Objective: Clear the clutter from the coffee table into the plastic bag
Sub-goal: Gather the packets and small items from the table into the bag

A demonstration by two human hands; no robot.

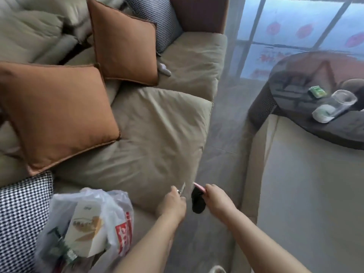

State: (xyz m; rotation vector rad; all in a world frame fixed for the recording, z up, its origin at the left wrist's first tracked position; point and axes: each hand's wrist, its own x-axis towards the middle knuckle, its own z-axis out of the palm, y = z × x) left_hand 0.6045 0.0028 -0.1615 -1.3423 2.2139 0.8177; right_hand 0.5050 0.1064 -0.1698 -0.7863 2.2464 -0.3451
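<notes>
**Hands Full Beside the Sofa, Bag Waiting on the Cushion**

Sitting at the front edge of the sofa seat, the plastic bag (88,223) lay open and slumped, below and to the left of both hands, near the left forearm but not touching it. Through its thin white film a cream carton (86,231) showed, printed with what looked like bread or pastry; its small lettering was too blurred to read. A red panel with white characters marked the bag's side, also unreadable. Darker items lay deeper in the bag, and I could not tell what they were.

The left hand (173,203) was closed around a small metal tool (182,189), its thin tip poking up past the fingers; it may have been scissors or clippers. Just to its right, apart from it, the right hand (215,200) pinched a slim pink object (200,187) together with a dark, limp piece of cloth (199,201) that hung down from the grip.

Behind the hands spread the beige sofa (157,134), carrying two rust-orange cushions (59,113) and a houndstooth pillow (21,223) beside the bag.

Well apart, at the right, stood the dark round coffee table (295,89). On it lay a clear plastic cup (334,107) tipped on its side and a small green packet (317,91), its print too small to make out.
</notes>
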